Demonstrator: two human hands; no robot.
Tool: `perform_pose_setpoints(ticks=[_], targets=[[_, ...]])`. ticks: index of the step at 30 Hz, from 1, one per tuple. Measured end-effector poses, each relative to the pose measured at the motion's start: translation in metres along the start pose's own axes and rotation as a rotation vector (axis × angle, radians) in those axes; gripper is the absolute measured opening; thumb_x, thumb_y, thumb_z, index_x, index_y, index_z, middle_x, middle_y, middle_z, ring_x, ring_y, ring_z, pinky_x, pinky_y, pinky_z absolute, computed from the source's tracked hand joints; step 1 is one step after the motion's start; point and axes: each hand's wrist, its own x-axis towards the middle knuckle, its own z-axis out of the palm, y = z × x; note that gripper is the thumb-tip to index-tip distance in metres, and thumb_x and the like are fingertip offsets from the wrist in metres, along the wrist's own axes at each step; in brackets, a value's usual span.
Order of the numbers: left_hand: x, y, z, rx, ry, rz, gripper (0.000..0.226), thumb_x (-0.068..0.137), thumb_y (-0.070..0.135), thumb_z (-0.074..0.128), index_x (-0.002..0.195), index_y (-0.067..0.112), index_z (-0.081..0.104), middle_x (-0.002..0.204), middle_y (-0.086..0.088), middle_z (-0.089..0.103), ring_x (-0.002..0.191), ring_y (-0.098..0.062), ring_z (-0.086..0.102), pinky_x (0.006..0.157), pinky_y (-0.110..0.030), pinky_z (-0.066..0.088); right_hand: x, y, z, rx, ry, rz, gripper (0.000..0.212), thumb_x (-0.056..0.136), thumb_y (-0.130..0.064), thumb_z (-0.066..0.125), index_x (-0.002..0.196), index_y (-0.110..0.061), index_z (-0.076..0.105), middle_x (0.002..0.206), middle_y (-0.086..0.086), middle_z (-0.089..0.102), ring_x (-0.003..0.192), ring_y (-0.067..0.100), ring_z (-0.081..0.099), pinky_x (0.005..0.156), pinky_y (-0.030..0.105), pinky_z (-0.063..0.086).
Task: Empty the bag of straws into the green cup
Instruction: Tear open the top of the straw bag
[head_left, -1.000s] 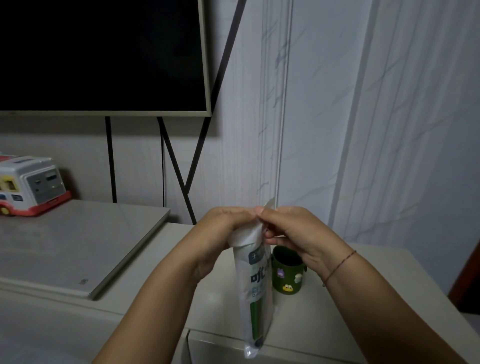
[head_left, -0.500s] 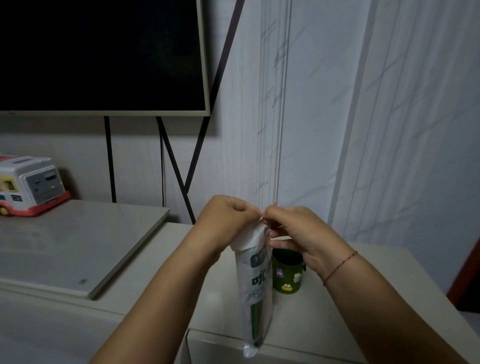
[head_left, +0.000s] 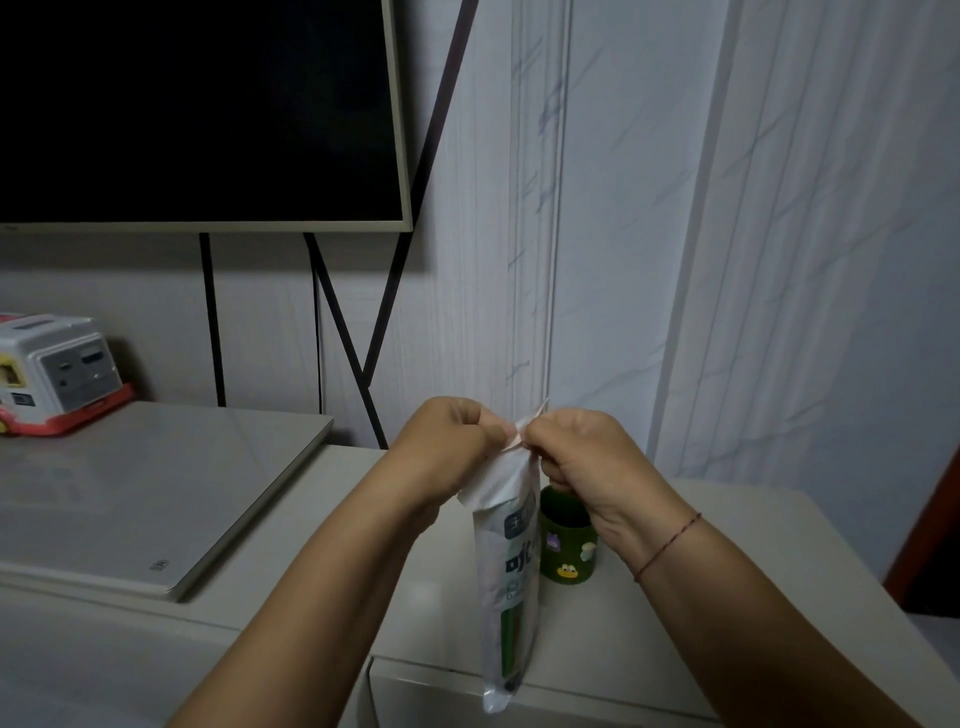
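Pinching bag (head_left: 511, 551) top w/ 2 hands (head_left: 447, 441) | green cup (head_left: 567, 545) behind

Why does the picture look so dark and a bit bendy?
Head view: the room is dimly lit, so the hands and bag of straws look grainy; the green cup sits in shadow; the wide lens bends the wall lines.

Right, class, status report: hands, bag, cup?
Left hand and right hand pinch bag of straws top. Bag unopened, hanging upright. Green cup behind, unobstructed.
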Motion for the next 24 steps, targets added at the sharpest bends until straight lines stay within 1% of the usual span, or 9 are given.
perform_pose_setpoints(ticks=[3, 5, 10, 13, 16, 19, 22, 23, 24], targets=[[0.000, -0.004, 0.002, -0.087, -0.005, -0.024, 0.016, 0.091, 0.011, 0.060, 0.078, 0.006, 0.068, 0.078, -0.013, 0.069, 0.071, -0.022, 0.063, 0.067, -0.028, 0.049, 0.000, 0.006, 0.003, 0.111, -0.006, -0.021, 0.028, 0.079, -0.006, 0.052, 0.053, -0.015, 0.048, 0.039, -0.009, 0.036, 0.037, 0.003, 0.031, 0.039, 0.015, 0.028], [0.001, -0.006, 0.004, -0.141, 0.004, -0.042, 0.017, 0.090, 0.010, 0.060, 0.075, 0.005, 0.068, 0.076, -0.014, 0.069, 0.071, -0.024, 0.062, 0.068, -0.030, 0.049, 0.001, 0.009, 0.005, 0.184, -0.012, -0.023, 0.025, 0.079, -0.004, 0.051, 0.056, -0.013, 0.050, 0.040, -0.007, 0.037, 0.038, 0.004, 0.032, 0.039, 0.014, 0.029], [0.003, -0.010, 0.009, -0.263, 0.026, -0.091, 0.021, 0.089, 0.006, 0.061, 0.069, 0.004, 0.068, 0.067, -0.012, 0.067, 0.063, -0.023, 0.060, 0.062, -0.027, 0.048, 0.005, 0.018, 0.007, 0.311, -0.023, -0.026, 0.010, 0.079, -0.003, 0.049, 0.072, -0.006, 0.055, 0.048, 0.002, 0.031, 0.045, 0.010, 0.028, 0.045, 0.020, 0.027], [0.002, -0.010, 0.013, -0.303, 0.026, -0.078, 0.021, 0.090, 0.005, 0.059, 0.071, 0.001, 0.067, 0.064, -0.011, 0.067, 0.057, -0.019, 0.062, 0.057, -0.023, 0.050, 0.006, 0.021, 0.005, 0.362, -0.031, -0.022, 0.013, 0.080, -0.002, 0.048, 0.068, -0.007, 0.052, 0.046, 0.002, 0.032, 0.045, 0.010, 0.028, 0.049, 0.024, 0.025], [0.002, -0.011, 0.019, -0.338, 0.033, -0.067, 0.022, 0.091, 0.004, 0.058, 0.071, 0.000, 0.067, 0.055, -0.006, 0.067, 0.049, -0.013, 0.062, 0.049, -0.017, 0.051, 0.006, 0.020, 0.003, 0.418, -0.041, -0.020, 0.024, 0.081, 0.000, 0.047, 0.059, -0.011, 0.050, 0.042, -0.001, 0.034, 0.043, 0.010, 0.029, 0.050, 0.025, 0.025], [0.003, -0.012, 0.023, -0.365, 0.057, -0.089, 0.020, 0.090, 0.005, 0.059, 0.073, -0.001, 0.066, 0.058, -0.009, 0.066, 0.053, -0.016, 0.062, 0.054, -0.021, 0.051, 0.005, 0.021, 0.002, 0.475, -0.049, -0.002, 0.029, 0.082, 0.000, 0.046, 0.055, -0.012, 0.049, 0.041, -0.002, 0.035, 0.042, 0.009, 0.030, 0.051, 0.025, 0.027], [0.004, -0.013, 0.023, -0.415, 0.070, -0.113, 0.018, 0.091, 0.006, 0.058, 0.086, -0.010, 0.066, 0.081, -0.023, 0.067, 0.073, -0.029, 0.063, 0.075, -0.037, 0.054, 0.007, 0.024, 0.000, 0.587, -0.056, 0.026, 0.034, 0.081, 0.001, 0.045, 0.051, -0.014, 0.043, 0.043, -0.001, 0.033, 0.041, 0.009, 0.031, 0.051, 0.025, 0.027], [0.004, -0.013, 0.022, -0.431, 0.079, -0.123, 0.018, 0.090, 0.006, 0.057, 0.090, -0.010, 0.066, 0.086, -0.025, 0.066, 0.078, -0.031, 0.062, 0.078, -0.040, 0.053, 0.007, 0.025, 0.000, 0.626, -0.057, 0.038, 0.033, 0.082, 0.001, 0.045, 0.053, -0.015, 0.041, 0.045, -0.002, 0.033, 0.041, 0.009, 0.031, 0.050, 0.025, 0.026], [0.005, -0.014, 0.020, -0.439, 0.094, -0.136, 0.017, 0.091, 0.006, 0.057, 0.090, -0.008, 0.066, 0.087, -0.024, 0.066, 0.078, -0.030, 0.061, 0.076, -0.038, 0.053, 0.008, 0.025, -0.001, 0.653, -0.060, 0.051, 0.031, 0.082, 0.001, 0.045, 0.055, -0.015, 0.040, 0.046, -0.002, 0.033, 0.041, 0.009, 0.031, 0.049, 0.024, 0.026]])
